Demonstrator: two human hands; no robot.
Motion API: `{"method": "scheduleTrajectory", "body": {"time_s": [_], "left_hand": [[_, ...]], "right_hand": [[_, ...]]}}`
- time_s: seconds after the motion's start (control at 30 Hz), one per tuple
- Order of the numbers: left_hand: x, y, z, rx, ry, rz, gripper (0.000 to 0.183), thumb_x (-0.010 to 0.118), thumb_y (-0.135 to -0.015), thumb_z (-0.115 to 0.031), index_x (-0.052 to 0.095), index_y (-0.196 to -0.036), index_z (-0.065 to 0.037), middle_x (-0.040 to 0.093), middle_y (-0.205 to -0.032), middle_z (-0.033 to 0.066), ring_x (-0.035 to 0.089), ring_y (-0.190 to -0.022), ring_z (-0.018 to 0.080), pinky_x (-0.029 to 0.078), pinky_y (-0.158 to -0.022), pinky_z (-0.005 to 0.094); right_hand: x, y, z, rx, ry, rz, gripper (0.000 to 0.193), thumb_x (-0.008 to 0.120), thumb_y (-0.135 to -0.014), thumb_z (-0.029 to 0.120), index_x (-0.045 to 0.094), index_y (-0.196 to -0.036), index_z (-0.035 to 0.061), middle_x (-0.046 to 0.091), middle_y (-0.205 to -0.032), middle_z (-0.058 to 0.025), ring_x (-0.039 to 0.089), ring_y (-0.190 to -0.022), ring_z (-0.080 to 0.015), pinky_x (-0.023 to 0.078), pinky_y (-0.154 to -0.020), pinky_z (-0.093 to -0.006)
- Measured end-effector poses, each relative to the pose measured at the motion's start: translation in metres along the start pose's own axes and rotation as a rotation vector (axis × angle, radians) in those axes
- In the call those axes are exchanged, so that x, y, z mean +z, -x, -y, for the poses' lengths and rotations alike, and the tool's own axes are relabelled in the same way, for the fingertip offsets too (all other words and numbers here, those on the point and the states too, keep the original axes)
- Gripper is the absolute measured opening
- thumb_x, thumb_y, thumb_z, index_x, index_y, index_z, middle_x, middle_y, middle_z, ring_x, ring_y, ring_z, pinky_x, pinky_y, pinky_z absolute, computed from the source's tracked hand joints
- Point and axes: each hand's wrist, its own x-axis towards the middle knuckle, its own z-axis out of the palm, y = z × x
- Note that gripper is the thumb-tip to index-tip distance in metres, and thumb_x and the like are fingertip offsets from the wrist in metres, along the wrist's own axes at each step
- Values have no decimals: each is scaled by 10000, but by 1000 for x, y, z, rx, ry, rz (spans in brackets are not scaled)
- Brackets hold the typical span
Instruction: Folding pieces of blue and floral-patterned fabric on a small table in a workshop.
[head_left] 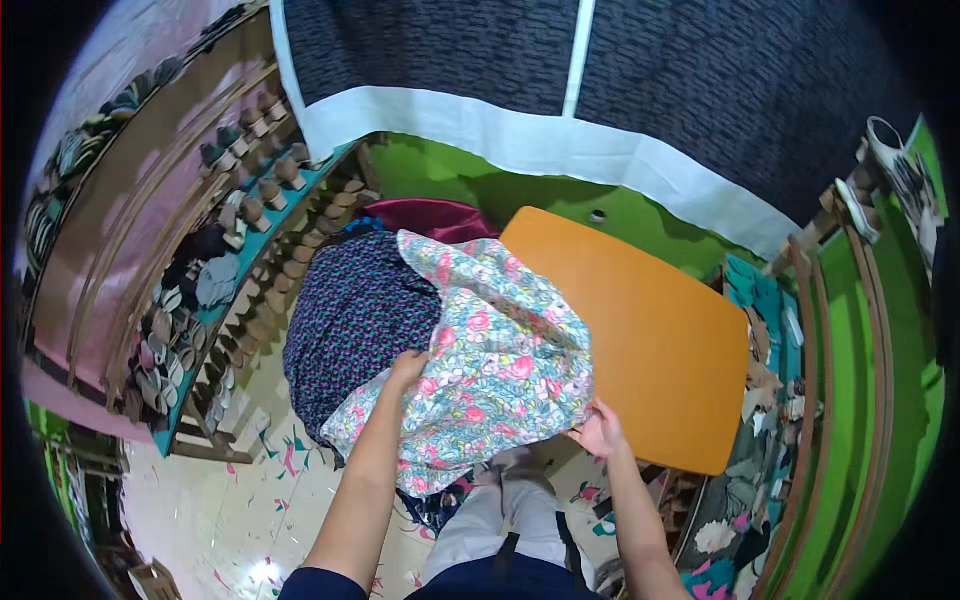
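A floral cloth [500,350], white and pale blue with pink roses, spreads out in front of me. My left hand [408,370] is closed on its left side, fingers pinching the fabric. At the lower right edge of the cloth, my right hand [600,432] has its fingers on the hem, partly hidden behind it. The cloth hangs over a large dark bundle [355,310] with a small purple and green print, and its right part overlaps an orange-brown tabletop [640,330].
Shoe lasts line a tiered wooden rack [250,240] on the left. A shelf with fabric scraps [760,470] stands along the right wall. Maroon cloth [430,218] lies behind the bundle. Colored scraps litter the tiled floor [240,510]. A dark curtain [440,50] hangs at the back.
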Motion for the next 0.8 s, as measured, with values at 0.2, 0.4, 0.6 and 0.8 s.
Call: {"method": "scheduleTrajectory", "body": {"time_s": [0.2,0.4,0.6,0.8], "left_hand": [[20,35,-11,19,508,194,365,531,-844,-316,608,-884,39,613,-829,51,550,-739,136,429,-677,269],[10,68,1,437,228,-454,301,514,-811,-258,514,-741,34,483,-592,137,471,-559,225,364,-545,359],[17,153,-79,552,-182,-725,286,447,-853,-236,560,-738,0,574,-726,191,550,-683,363,425,-620,434],[57,225,-140,803,-175,-977,222,475,-843,-182,557,-728,-10,569,-753,147,555,-657,325,439,-589,397]], "right_hand": [[-26,10,-8,-42,138,-110,338,496,-861,195,444,-1174,78,551,-1097,-71,530,-985,-203,412,-862,-374],[-2,25,13,-152,70,-12,321,464,-873,170,439,-1176,67,525,-1144,-66,493,-1045,-195,383,-901,-371],[-13,74,78,-374,61,-50,273,472,-859,148,474,-1115,51,550,-1090,-68,516,-1011,-200,422,-862,-346],[-34,133,147,-585,59,5,185,450,-862,153,535,-1012,86,572,-1050,-38,518,-1009,-176,395,-891,-355]]}}
